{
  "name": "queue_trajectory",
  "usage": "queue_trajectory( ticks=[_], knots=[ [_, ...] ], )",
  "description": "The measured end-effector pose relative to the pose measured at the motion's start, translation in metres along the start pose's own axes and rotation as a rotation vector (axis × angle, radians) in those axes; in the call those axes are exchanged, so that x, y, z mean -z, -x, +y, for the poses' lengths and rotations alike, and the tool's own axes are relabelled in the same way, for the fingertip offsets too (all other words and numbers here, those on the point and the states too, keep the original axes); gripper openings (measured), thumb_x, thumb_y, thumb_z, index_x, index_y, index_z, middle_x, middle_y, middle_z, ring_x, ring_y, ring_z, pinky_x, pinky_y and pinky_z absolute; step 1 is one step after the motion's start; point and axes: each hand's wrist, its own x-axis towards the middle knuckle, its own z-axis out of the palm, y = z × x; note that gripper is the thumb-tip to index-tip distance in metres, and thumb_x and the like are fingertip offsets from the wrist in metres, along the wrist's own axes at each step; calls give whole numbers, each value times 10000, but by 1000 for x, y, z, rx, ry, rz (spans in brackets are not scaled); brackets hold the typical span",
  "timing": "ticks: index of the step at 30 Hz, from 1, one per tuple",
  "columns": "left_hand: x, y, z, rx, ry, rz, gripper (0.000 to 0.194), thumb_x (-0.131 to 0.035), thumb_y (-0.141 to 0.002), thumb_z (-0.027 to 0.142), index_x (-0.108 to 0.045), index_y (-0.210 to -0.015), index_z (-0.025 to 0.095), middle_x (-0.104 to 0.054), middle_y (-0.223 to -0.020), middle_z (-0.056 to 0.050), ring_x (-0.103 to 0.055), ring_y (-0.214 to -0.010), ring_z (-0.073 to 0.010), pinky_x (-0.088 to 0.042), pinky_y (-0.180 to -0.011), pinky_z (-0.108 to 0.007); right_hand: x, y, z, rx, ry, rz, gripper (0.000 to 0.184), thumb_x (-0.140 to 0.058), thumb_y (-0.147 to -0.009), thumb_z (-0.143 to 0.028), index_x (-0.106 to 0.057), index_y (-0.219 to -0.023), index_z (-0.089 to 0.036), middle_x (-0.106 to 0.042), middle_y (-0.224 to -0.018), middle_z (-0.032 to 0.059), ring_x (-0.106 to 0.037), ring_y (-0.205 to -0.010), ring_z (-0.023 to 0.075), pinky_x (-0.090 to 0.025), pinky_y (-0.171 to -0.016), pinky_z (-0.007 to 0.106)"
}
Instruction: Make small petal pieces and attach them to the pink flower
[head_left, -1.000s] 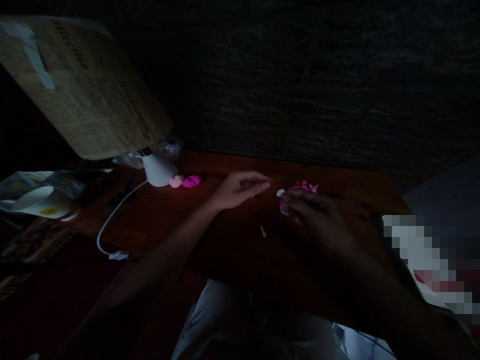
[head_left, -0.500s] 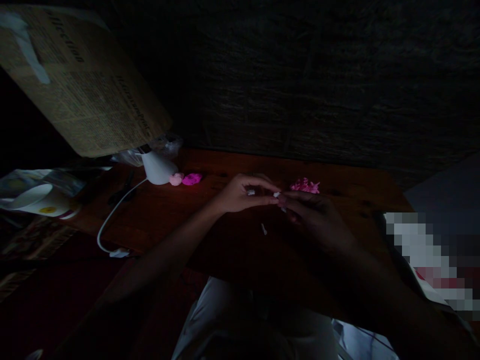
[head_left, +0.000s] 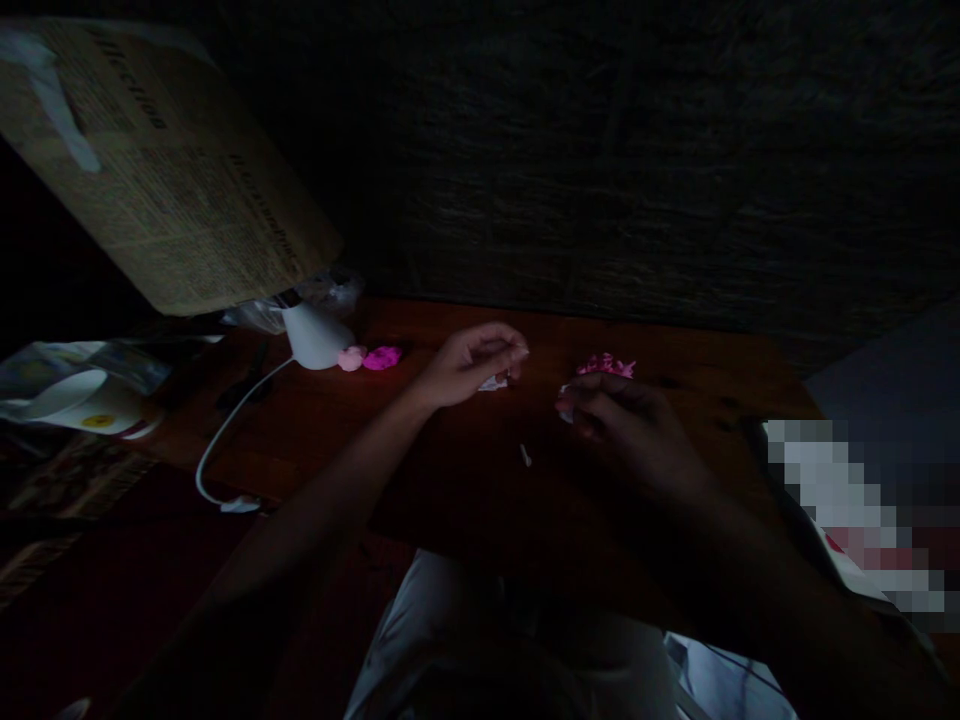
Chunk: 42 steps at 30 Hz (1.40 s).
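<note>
The scene is dim. My left hand (head_left: 474,366) is over the wooden table, its thumb and fingertips pinched together; whatever they hold, if anything, is too small to make out. Just under it lie some small white scraps (head_left: 493,383). Between thumb and fingers, my right hand (head_left: 630,415) pinches a small white piece (head_left: 566,408), perhaps paper or clay. Close behind the right hand is a heap of pink shreds (head_left: 606,366). Nearer my body, a thin white sliver (head_left: 526,456) rests on the table.
A lamp with a newsprint shade (head_left: 187,180) and white base (head_left: 315,338) stands left, its white cord (head_left: 206,455) running over the table edge. Beside it sit a pale pink lump (head_left: 351,358) and a magenta lump (head_left: 383,357). A paper cup (head_left: 82,405) is far left.
My hands were together at a small white piece; now they are apart. The left has moved left and back, while the right keeps a white piece in nearly the same place.
</note>
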Motion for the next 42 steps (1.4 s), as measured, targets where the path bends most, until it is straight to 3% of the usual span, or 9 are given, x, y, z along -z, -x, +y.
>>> queue_trajectory(
  ticks=[2,5,9,18,24,27,32,42],
  knots=[
    [14,-2,-7,-45,-206,60,192,-631,-919,324,-669,-948,138,-700,-837,-40,-626,-725,-106,-493,-682,-229,2,0,1,11,4,-2,169,-767,-756,-375,-774,-779,-207,-716,-767,14,-512,-575,92,-391,-538,238],
    [30,-3,-15,-79,-515,-38,182,-608,-927,287,-719,-963,148,-731,-941,-74,-665,-844,-141,-502,-763,-266,3,-1,3,16,3,-13,200,-790,-756,-391,-796,-854,-217,-721,-797,17,-518,-584,94,-404,-547,244],
    [34,-2,-20,-108,-617,-133,188,-588,-933,237,-743,-977,141,-733,-963,-96,-680,-886,-152,-508,-801,-276,2,0,2,-18,19,-7,281,-821,-734,-395,-805,-960,-229,-695,-770,7,-525,-597,100,-400,-538,241],
    [32,-3,-23,-50,-578,-153,127,-656,-883,191,-774,-915,156,-738,-910,-81,-677,-824,-143,-510,-765,-271,0,0,-3,1,38,17,291,-848,-685,-411,-789,-884,-207,-685,-752,8,-535,-583,101,-427,-529,243],
    [12,-1,-8,45,-116,-53,257,-724,-854,350,-746,-981,127,-772,-946,-89,-699,-813,-132,-549,-741,-254,-1,0,-1,62,132,17,314,-803,-751,-469,-777,-889,-188,-663,-708,7,-547,-581,116,-453,-550,263],
    [-1,0,3,44,-4,-59,270,-777,-807,361,-749,-932,123,-774,-905,-79,-689,-761,-116,-545,-719,-238,0,1,0,90,199,52,340,-772,-778,-499,-774,-900,-182,-675,-696,19,-564,-573,130,-466,-549,272],
    [-11,1,9,-4,4,-79,238,-767,-821,349,-756,-911,130,-779,-924,-82,-711,-826,-132,-558,-792,-253,-1,3,0,128,263,68,297,-750,-808,-474,-782,-898,-193,-712,-713,34,-598,-581,149,-480,-557,280],
    [-12,2,6,-48,-58,-94,203,-728,-857,333,-760,-927,145,-783,-947,-81,-717,-858,-145,-555,-798,-253,-1,3,3,171,289,40,268,-753,-816,-453,-815,-932,-219,-715,-681,23,-588,-561,148,-472,-548,283]
  ],
)
